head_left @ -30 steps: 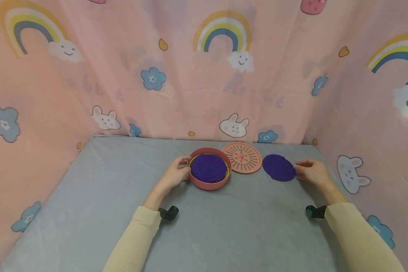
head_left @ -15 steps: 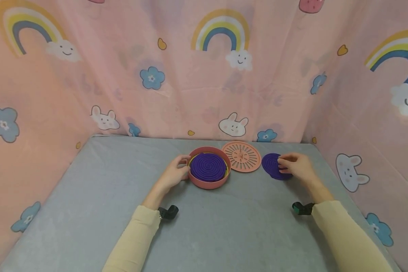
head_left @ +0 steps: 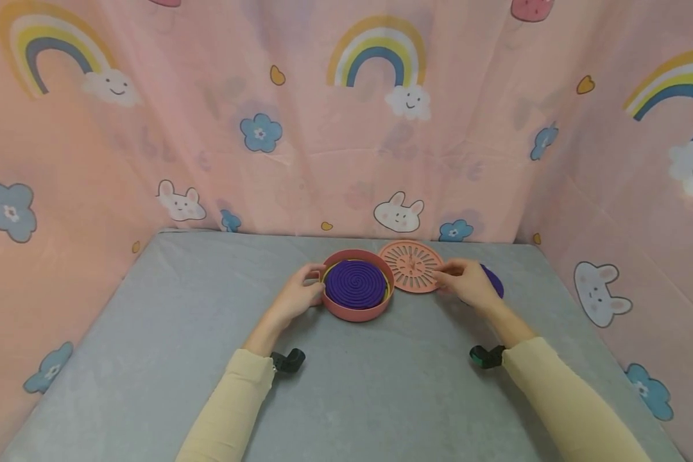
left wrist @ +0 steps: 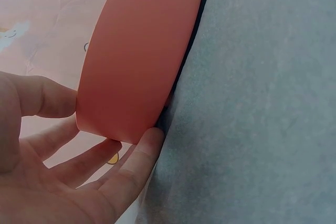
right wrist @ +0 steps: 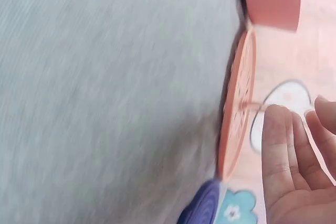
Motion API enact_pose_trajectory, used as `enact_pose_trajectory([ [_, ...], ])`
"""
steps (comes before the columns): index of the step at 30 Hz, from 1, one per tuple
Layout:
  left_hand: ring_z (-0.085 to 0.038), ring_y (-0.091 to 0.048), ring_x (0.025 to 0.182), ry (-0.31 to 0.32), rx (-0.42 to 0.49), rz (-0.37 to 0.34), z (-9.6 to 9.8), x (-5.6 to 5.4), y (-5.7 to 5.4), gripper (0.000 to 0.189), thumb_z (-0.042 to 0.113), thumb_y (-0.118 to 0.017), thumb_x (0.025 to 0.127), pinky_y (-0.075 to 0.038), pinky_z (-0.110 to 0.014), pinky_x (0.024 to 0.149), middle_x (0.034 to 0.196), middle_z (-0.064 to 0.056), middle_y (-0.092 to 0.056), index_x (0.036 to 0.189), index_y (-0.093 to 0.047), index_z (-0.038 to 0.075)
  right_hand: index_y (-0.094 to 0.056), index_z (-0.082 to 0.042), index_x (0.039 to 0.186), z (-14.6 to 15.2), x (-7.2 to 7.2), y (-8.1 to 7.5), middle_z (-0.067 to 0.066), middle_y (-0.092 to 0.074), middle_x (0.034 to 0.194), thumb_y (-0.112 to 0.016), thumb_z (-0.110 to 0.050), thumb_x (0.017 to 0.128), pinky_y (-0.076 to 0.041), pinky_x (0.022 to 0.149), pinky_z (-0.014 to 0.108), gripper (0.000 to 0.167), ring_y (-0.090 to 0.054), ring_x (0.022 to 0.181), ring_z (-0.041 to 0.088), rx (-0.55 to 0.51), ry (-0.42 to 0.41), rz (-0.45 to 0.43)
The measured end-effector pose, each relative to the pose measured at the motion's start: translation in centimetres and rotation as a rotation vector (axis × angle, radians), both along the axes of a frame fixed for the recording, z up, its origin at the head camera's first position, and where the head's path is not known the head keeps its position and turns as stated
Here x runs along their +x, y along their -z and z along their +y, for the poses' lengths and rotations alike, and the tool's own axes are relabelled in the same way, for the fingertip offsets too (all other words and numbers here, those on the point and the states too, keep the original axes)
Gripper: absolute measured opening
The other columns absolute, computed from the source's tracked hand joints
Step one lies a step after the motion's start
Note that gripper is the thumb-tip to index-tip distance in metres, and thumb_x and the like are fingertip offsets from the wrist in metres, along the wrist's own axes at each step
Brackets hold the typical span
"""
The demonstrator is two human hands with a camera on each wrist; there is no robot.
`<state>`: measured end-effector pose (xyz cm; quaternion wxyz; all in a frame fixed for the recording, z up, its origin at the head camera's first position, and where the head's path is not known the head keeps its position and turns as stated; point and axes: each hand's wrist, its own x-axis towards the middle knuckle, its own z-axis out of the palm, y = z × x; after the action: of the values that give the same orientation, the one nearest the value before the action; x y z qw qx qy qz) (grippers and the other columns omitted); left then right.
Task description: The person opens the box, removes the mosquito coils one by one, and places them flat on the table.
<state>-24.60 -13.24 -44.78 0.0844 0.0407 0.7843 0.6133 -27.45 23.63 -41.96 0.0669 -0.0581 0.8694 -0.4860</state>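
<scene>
A round pink box (head_left: 357, 315) on the table holds a purple mosquito coil (head_left: 355, 284), with a yellow edge showing under it. My left hand (head_left: 293, 296) holds the box by its left side; in the left wrist view thumb and fingers (left wrist: 139, 163) touch its wall. To the right of the box lies a pink slotted lid (head_left: 403, 280), a thin spike standing at its middle. Over the lid's right edge hovers my right hand (head_left: 472, 283), fingers extended and nothing in them. Behind that hand another purple coil (head_left: 493, 280) lies partly hidden.
The grey cloth-covered table (head_left: 381, 391) stretches in front of the things. A patterned pink curtain (head_left: 312, 173) hangs close behind the table and along both sides. Each wrist carries a small black camera (head_left: 289, 360).
My right hand has moved left from beside the loose purple coil, across it, to the slotted lid. The coil stays on the table. My left hand keeps its place on the box.
</scene>
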Motion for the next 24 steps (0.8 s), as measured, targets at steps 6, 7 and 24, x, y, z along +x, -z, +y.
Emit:
enact_pose_trajectory([
  [6,-0.037,-0.051,0.134,-0.001,-0.003,-0.011,0.0,0.0,-0.2,0.045,0.009,-0.055,0.101,-0.057,-0.043,0.093,0.148,-0.021,-0.045,0.146,-0.051,0.009,-0.065,0.004,0.126,-1.8,-0.2,-0.1,0.022,-0.069,0.115,-0.064,-0.021,0.101,-0.060,0.083,0.039,0.036,-0.070,0.098,0.029,0.018,-0.009,-0.011],
  [7,-0.037,-0.051,0.134,-0.001,-0.003,-0.013,0.0,0.0,-0.2,0.045,0.009,-0.055,0.101,-0.057,-0.043,0.093,0.148,-0.021,-0.045,0.146,-0.051,0.009,-0.066,0.004,0.126,-2.1,-0.2,-0.1,0.021,-0.069,0.115,-0.064,-0.022,0.101,-0.060,0.084,0.038,0.036,-0.070,0.099,0.028,0.020,-0.009,-0.011],
  [24,-0.035,-0.054,0.131,-0.005,-0.022,-0.009,0.0,0.0,-0.1,0.044,0.011,-0.054,0.101,-0.058,-0.040,0.091,0.147,-0.019,-0.047,0.145,-0.052,0.010,-0.072,-0.006,0.116,-7.2,-0.3,-1.8,0.010,-0.070,0.110,-0.071,-0.026,0.098,-0.056,0.083,0.039,0.028,-0.067,0.099,0.025,0.066,-0.081,0.153],
])
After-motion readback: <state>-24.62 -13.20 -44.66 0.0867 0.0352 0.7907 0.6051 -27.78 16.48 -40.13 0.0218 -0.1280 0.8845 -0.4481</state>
